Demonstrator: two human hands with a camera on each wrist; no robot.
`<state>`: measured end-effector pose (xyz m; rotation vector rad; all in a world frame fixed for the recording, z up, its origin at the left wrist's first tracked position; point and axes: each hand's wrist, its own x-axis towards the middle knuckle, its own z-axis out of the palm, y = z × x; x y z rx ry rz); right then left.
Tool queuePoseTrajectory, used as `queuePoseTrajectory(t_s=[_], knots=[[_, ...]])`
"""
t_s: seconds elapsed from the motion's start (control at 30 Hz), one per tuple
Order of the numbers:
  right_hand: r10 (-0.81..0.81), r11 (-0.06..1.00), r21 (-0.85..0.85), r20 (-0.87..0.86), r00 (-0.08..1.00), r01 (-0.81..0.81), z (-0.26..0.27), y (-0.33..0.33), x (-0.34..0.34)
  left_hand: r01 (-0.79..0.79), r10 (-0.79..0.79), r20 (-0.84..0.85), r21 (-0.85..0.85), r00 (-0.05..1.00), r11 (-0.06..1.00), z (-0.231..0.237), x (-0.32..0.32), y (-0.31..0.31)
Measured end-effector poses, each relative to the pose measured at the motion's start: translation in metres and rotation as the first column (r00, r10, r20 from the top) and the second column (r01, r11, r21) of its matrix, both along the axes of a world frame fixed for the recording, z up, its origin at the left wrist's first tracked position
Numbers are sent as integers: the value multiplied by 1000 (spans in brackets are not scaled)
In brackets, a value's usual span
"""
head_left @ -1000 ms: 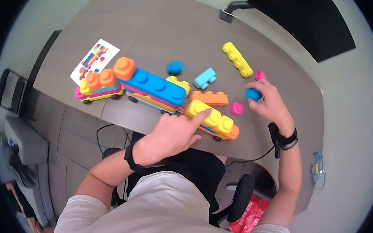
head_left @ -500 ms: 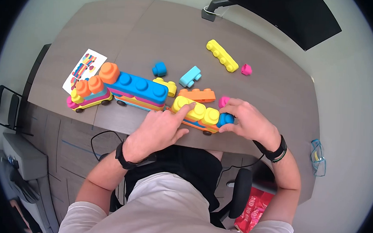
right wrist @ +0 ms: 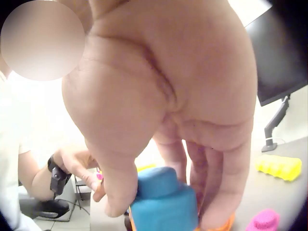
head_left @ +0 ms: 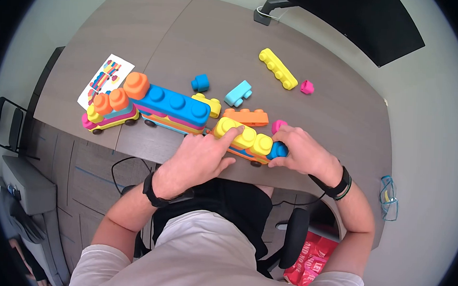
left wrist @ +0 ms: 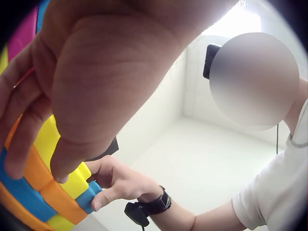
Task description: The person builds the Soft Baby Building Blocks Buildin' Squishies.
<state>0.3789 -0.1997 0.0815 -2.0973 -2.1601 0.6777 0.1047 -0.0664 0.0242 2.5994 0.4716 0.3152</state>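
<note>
My right hand [head_left: 309,153] pinches a small blue block [head_left: 278,150] between thumb and fingers. The block sits at the right end of the last wagon, against a yellow block [head_left: 262,144]; in the right wrist view its single stud points up. The index finger of my left hand [head_left: 196,159] lies straight on top of a longer yellow block [head_left: 242,137] on the same wagon, and the left thumb stands out to the side. To the left, the blue-topped wagon [head_left: 176,104] and a front car with orange blocks [head_left: 111,101] continue the train.
Loose blocks lie behind the train: orange [head_left: 247,117], yellow [head_left: 207,105], blue [head_left: 200,82], light blue [head_left: 238,94], long yellow [head_left: 278,69], and pink ones [head_left: 307,87]. A picture card [head_left: 107,78] lies at the left. A monitor [head_left: 359,22] hangs over the back edge.
My right hand has brought the blue block from the right side of the table to the wagon's end. The left index finger has stayed on the yellow block.
</note>
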Motion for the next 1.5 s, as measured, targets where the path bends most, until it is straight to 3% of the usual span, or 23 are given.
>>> queuePoseTrajectory(t_s=[0.13, 0.2, 0.27, 0.3, 0.37, 0.4, 0.5, 0.53, 0.57, 0.7, 0.77, 0.8, 0.83, 0.87, 0.93, 1.0, 1.07, 1.13, 1.2, 1.27, 1.33, 1.5], knots=[[125, 980, -139, -138, 982, -144, 10, 32, 37, 1, -1, -8, 2, 1000, 1000, 0, 0, -1], [-132, 990, -90, -289, 948, 110, -4, 58, 71, -1, 1, -12, 0, 1000, 1000, 0, 0, -2], [-186, 953, 271, 160, 969, 138, -35, 80, 104, -7, 7, -13, 6, 1000, 1000, 1, 0, -2], [-180, 952, 277, 161, 970, 131, -52, 91, 119, -3, 3, -27, 1, 1000, 1000, 2, 1, -2], [-289, 914, 386, 417, 862, 120, -85, 116, 146, 10, -10, -14, 0, 1000, 1000, -3, 0, 0], [-283, 916, 385, 425, 860, 112, -96, 128, 156, 5, -5, -5, -3, 1000, 1000, -2, 1, 2], [-308, 902, 404, 357, 882, 152, -113, 141, 170, 9, -13, -75, -51, 997, 999, 0, 3, 1], [-344, 915, 335, 362, 867, 223, -112, 148, 166, 16, -20, -70, -58, 997, 998, 0, 2, 1], [-378, 919, 263, 371, 848, 295, -109, 153, 163, 24, -28, -63, -66, 998, 998, 1, 2, 2], [-425, 898, 262, 310, 850, 353, -76, 149, 148, 25, -31, -111, -61, 993, 998, 3, 2, 2], [-373, 922, 138, 66, 926, 362, -47, 142, 132, 46, -50, -34, -112, 998, 993, 2, 3, 3], [-370, 923, 134, 62, 927, 360, -34, 133, 122, 43, -47, -39, -114, 998, 993, 3, 2, 4], [-277, 956, 30, -221, 935, 291, -21, 119, 109, 58, -52, 46, -160, 998, 985, 4, 3, 4], [-191, 980, -49, -490, 850, 191, -7, 103, 95, 78, -51, 134, -205, 990, 976, 4, 3, 4], [-228, 970, -197, -560, 797, 140, 33, 71, 56, 50, 17, 225, -286, 974, 957, 14, 2, 3], [-145, 987, -135, -555, 819, 83, 44, 39, 41, 25, 94, 305, -365, 948, 931, 17, 2, 3], [-89, 993, -106, -476, 875, 44, 56, 15, 25, -58, 188, 578, -236, 794, 970, 15, 1, 4], [-4, 999, -41, -467, 884, -17, 51, 2, 16, -113, 201, 540, -191, 817, 975, 20, -2, 5], [25, 998, -44, -370, 929, -44, 52, -7, 8, -144, 166, 626, -87, 762, 986, 19, 4, 5], [33, 999, -19, -382, 924, -43, 44, -12, 1, -112, 140, 573, -83, 808, 990, 16, 5, 1], [20, 999, 44, -336, 941, -6, 37, -16, -4, -113, 63, 483, 75, 873, 991, 7, 8, -3], [23, 997, 81, -299, 954, 2, 42, -17, -17, -102, 81, 532, 11, 843, 995, 3, 8, -2]])
